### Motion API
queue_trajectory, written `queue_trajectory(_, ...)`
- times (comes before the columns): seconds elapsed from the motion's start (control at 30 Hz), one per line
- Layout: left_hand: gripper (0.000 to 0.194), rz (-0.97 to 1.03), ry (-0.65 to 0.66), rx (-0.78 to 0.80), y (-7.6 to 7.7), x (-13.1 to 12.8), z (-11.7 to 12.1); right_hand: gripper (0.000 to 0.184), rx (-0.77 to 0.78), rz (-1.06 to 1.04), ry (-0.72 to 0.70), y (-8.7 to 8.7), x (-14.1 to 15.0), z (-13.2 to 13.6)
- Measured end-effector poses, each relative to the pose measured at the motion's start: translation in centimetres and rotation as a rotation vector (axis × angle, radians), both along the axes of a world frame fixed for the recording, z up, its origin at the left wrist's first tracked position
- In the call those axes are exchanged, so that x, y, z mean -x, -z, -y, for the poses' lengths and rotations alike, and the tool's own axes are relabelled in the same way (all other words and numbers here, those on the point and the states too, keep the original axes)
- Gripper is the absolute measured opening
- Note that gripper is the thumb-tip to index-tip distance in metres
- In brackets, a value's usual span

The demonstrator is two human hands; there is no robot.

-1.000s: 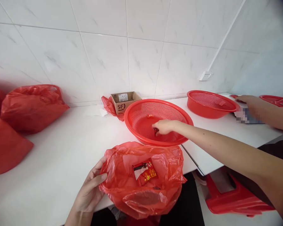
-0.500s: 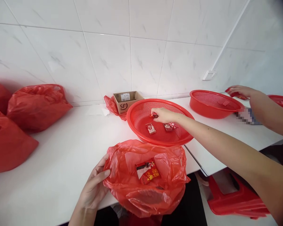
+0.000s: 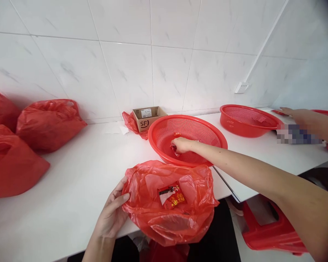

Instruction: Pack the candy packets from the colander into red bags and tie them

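at the front edge of the worktop (image 3: 93, 167), the half-curled left hand (image 3: 112, 211) pinches the red bag's (image 3: 166, 233) rim, presumably holding its mouth open, while the right hand (image 3: 182, 144), closed around a small packet (image 3: 175, 150), is inside the basket (image 3: 151, 140) behind.

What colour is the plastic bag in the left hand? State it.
The plastic bag is translucent red, shown in the head view.

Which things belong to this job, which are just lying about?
In use:
open red plastic bag, left hand holding rim
printed red packet inside
nearest perforated red basket, right hand inside

Apparently idle:
SF cardboard box
bulging red bags
crumpled plastic
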State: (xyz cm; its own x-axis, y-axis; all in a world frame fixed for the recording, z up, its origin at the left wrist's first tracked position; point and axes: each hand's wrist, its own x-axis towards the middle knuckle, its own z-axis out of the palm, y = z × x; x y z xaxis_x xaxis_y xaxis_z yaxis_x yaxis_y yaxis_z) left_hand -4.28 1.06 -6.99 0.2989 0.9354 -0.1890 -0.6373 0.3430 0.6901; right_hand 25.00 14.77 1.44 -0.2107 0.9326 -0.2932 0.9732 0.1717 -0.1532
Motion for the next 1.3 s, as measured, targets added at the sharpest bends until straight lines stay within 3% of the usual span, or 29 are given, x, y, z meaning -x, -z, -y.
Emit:
queue_trajectory(0.13, 0.048, 0.033, -0.001, -0.021, 0.0, -0.2, -0.1, 0.02, -0.102, -0.165, 0.005, -4.0, -0.1, 2.1)
queue_trajectory(0.23, 0.044, 0.066, 0.013, -0.066, -0.1, -0.3, -0.3, 0.02, -0.179, -0.572, -0.058, -7.0, 1.3, 6.1)
queue_trajectory(0.3, 0.046, 0.067, 0.021, -0.074, -0.1, -0.3, -0.3, 0.023, -0.102, -0.747, -0.165, -7.9, 2.9, 9.2)
queue_trajectory(0.37, 0.052, 0.059, 0.024, -0.073, -0.1, -0.2, -0.3, 0.019, -0.003, -0.721, -0.26, -7.3, 4.7, 11.9)
queue_trajectory(0.53, 0.062, 0.04, 0.04, -0.062, -0.8, 0.1, 0.6, 0.014, -0.096, -0.475, -0.372, -2.7, 7.6, 14.3)
queue_trajectory(0.6, 0.065, 0.05, 0.044, -0.066, -1.1, 0.2, 0.9, 0.017, -0.091, -0.441, -0.371, -1.6, 8.1, 14.4)
queue_trajectory(0.67, 0.065, 0.064, 0.047, -0.074, -1.1, 0.2, 1.0, 0.018, -0.102, -0.457, -0.358, -1.9, 8.2, 14.3)
queue_trajectory(0.77, 0.062, 0.083, 0.044, -0.077, -0.4, 0.4, 0.7, 0.016, -0.15, -0.588, -0.289, -4.1, 7.4, 13.3)
queue_trajectory(0.83, 0.061, 0.104, 0.047, -0.097, 0.3, 0.5, 0.5, 0.021, -0.25, -0.631, -0.213, -5.5, 5.5, 11.1)
queue_trajectory(0.9, 0.063, 0.117, 0.049, -0.119, 0.6, 0.6, 0.3, 0.027, -0.355, -0.442, -0.116, -6.1, 2.5, 7.9)
queue_trajectory(0.93, 0.063, 0.114, 0.046, -0.118, 0.7, 0.6, 0.3, 0.036, -0.314, -0.245, -0.044, -5.9, 0.7, 6.1)
queue_trajectory(0.97, 0.063, 0.103, 0.04, -0.108, 0.6, 0.6, 0.3, 0.051, -0.175, -0.031, 0.036, -5.5, -1.1, 4.5)
queue_trajectory(1.07, 0.061, 0.066, 0.025, -0.071, 0.1, 0.5, 0.5, 0.079, 0.045, 0.132, 0.125, -3.0, -5.7, 1.3)
queue_trajectory(1.2, 0.063, 0.066, 0.049, -0.083, 0.1, 0.5, 0.3, 0.061, 0.151, 0.153, 0.122, 0.0, -8.4, 0.5)
queue_trajectory(1.3, 0.066, 0.083, 0.065, -0.117, 0.5, 0.5, 0.1, 0.04, 0.151, 0.093, 0.11, 0.5, -8.7, 0.7)
